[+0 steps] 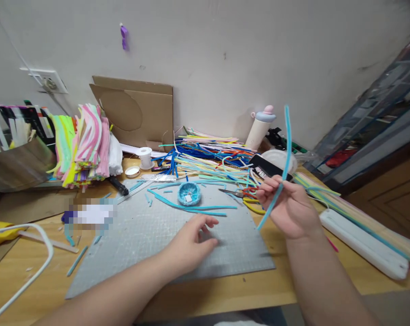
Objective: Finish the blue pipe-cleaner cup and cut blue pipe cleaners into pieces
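Right hand (291, 210): pinching a slim, light-blue fuzzy strip (289, 145)
Strip: raised, tilted, by the grey gridded cutting mat (140, 244)'s right edge
Left hand (194, 242): empty, fingers loosely curled, above the mat
Small round fluffy blue bowl (191, 203): near the mat's far edge

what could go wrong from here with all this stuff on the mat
The scissors lie uncovered near the right hand, so a careless reach might nick a finger. The small blue bowl sits loose just beyond the left hand and could be knocked. The long blue strip is held partway along, with both ends free, so it might bend or snag.
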Action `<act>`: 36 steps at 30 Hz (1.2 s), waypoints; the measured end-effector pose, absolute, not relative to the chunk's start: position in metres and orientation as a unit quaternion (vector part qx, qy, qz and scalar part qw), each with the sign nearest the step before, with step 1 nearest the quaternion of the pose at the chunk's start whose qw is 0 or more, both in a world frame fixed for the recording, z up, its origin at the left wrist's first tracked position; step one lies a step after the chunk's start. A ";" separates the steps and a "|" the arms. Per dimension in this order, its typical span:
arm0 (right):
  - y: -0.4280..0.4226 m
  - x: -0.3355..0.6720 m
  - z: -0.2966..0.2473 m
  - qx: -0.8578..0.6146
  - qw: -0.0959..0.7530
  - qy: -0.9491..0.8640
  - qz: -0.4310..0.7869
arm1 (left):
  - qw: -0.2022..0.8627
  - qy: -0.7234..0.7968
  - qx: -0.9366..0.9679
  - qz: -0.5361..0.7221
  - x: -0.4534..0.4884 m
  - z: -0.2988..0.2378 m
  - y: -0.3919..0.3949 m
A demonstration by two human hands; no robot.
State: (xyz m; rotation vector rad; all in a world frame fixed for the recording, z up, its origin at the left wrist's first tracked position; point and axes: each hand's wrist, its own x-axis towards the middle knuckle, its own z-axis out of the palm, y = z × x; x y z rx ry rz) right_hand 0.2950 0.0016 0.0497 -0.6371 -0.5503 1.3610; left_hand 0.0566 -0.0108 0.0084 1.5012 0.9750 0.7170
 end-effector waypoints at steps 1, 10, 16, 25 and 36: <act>-0.002 0.305 0.047 -0.295 0.705 -0.238 0.600 | 0.570 0.407 0.648 0.300 0.067 0.011 -0.010; -0.035 0.278 0.013 -0.375 0.691 -0.152 0.599 | 0.718 0.327 0.476 0.389 0.171 0.035 -0.005; -0.039 0.252 0.013 -0.378 0.663 -0.232 0.603 | 0.786 0.329 0.365 0.376 0.154 0.034 -0.012; -0.038 0.230 0.019 -0.314 0.589 -0.310 0.678 | 0.871 0.287 0.260 0.303 0.104 0.047 -0.008; -0.035 0.197 0.025 -0.329 0.547 -0.346 0.688 | 0.870 0.294 0.225 0.325 0.064 0.045 -0.012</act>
